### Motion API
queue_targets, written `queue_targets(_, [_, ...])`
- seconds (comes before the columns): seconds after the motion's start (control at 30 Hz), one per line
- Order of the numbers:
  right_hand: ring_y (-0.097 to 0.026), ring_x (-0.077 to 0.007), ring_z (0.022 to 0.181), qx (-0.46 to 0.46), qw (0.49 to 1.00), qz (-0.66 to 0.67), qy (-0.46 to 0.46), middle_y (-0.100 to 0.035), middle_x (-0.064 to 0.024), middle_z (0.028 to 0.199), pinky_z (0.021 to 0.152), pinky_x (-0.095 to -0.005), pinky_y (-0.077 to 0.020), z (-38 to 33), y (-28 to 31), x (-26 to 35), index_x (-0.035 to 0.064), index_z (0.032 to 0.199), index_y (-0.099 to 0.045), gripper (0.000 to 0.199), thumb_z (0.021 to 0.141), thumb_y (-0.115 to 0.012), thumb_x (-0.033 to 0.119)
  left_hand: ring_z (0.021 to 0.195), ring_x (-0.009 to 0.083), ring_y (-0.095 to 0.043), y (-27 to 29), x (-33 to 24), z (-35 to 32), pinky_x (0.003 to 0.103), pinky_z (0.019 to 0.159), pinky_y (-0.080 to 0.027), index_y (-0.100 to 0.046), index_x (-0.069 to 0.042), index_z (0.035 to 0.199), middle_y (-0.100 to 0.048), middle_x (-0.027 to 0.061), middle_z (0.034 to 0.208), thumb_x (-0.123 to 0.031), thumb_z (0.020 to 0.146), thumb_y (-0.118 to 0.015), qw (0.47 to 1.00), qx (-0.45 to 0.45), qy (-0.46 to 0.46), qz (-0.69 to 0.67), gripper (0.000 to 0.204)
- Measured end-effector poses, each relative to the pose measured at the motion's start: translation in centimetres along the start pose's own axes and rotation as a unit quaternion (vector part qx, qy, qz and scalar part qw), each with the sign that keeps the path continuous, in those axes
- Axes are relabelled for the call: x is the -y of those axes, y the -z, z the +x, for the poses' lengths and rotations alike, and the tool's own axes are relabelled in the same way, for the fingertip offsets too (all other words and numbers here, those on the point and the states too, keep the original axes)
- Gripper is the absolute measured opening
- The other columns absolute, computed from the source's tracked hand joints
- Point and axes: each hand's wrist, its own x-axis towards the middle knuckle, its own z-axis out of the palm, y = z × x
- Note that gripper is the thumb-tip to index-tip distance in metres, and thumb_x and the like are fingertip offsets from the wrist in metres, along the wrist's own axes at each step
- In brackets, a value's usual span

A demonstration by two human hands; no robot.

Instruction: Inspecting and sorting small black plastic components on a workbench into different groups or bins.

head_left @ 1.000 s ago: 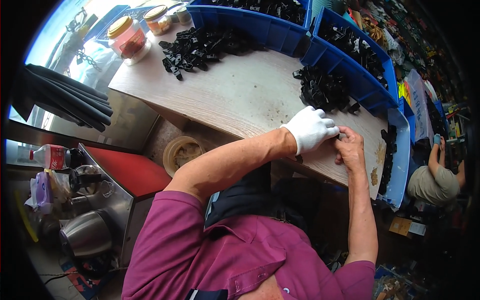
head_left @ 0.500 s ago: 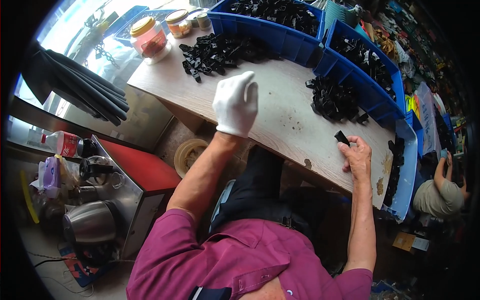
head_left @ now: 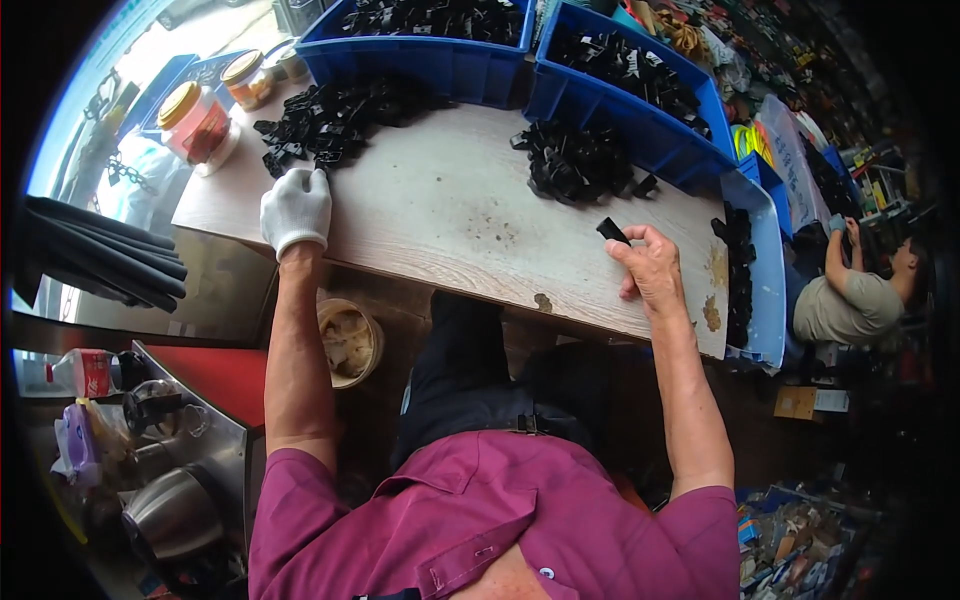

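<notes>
Gloved left hand [head_left: 295, 207] reaches open into black plastic parts pile [head_left: 325, 120] at workbench [head_left: 450, 230] left corner; bare right hand [head_left: 648, 268] pinches one black part [head_left: 612, 231] near front edge.

We are viewing the person from above and are noting first the magenta short-sleeved woven shirt [head_left: 480, 520], which is showing a folded collar, a stitched front placket and one small pale button near the lower edge of the view. The sleeves are ending above the elbows, so both forearms are showing bare. We are seeing dark trousers [head_left: 470, 385] below the shirt hem, with a dark belt and a small metal buckle [head_left: 528, 424] at the waist. The left hand [head_left: 296, 208] is wearing a white knitted cotton work glove with a ribbed cuff; the right hand [head_left: 648, 270] is wearing nothing.
</notes>
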Motion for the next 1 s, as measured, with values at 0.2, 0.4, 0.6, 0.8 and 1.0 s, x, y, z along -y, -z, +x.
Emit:
queue_targets(0.2, [-0.055,-0.0092,0.041,-0.006,0.996,0.078,-0.030,-0.062,-0.0027,0.063,0.039,-0.0281,-0.0532,-0.2,1.0,0.2,-0.0005,0.107,-0.063,0.037,0.083,-0.083,0.019,0.082,0.0338,-0.071,-1.3,-1.0,-2.4,0.045,0.075,-0.055,-0.075,-0.017,0.095,-0.074,0.0097,0.083,-0.025,0.089,-0.071,0.990,-0.032,-0.130,-0.052,0.011])
queue_targets(0.4, [-0.057,-0.0101,0.042,-0.067,0.991,0.090,-0.067,-0.059,-0.0012,0.061,0.043,-0.0310,-0.0575,-0.2,4.1,0.1,0.0007,0.110,-0.061,0.038,0.085,-0.082,0.021,0.089,0.0296,-0.068,-1.2,-3.1,-5.1,0.042,0.078,-0.056,-0.071,-0.017,0.110,-0.075,0.0051,0.096,-0.014,0.085,-0.074,0.962,0.016,-0.251,-0.106,0.026])
queue_targets(0.6, [-0.056,-0.0138,0.042,-0.203,0.972,0.073,-0.094,-0.047,0.0014,0.050,0.045,-0.0339,-0.0583,1.1,9.8,-0.6,0.0065,0.104,-0.063,0.033,0.084,-0.083,0.024,0.093,0.0307,-0.067,-0.8,-4.8,-6.6,0.042,0.081,-0.055,-0.072,-0.014,0.108,-0.075,0.0052,0.102,-0.012,0.085,-0.072,0.937,0.051,-0.327,-0.111,0.023])
queue_targets(0.8, [-0.056,-0.0240,0.052,-0.488,0.859,0.121,-0.096,-0.046,-0.0067,0.059,0.057,-0.0472,-0.0610,2.9,19.8,-4.2,0.0086,0.116,-0.062,0.039,0.084,-0.082,0.020,0.092,0.0307,-0.066,-1.2,-7.3,-7.4,0.042,0.079,-0.053,-0.071,-0.015,0.109,-0.075,0.0040,0.104,-0.012,0.085,-0.072,0.914,0.052,-0.378,-0.136,0.024])
queue_targets(1.0, [-0.054,-0.0190,0.051,-0.362,0.928,0.048,-0.072,-0.064,-0.0139,0.089,0.051,-0.0413,-0.0597,4.1,15.7,-2.6,0.0080,0.138,-0.055,0.059,0.085,-0.079,0.012,0.089,0.0308,-0.065,-1.3,-8.9,-7.9,0.043,0.075,-0.053,-0.070,-0.014,0.106,-0.074,0.0030,0.100,-0.012,0.085,-0.071,0.908,0.061,-0.390,-0.140,0.021])
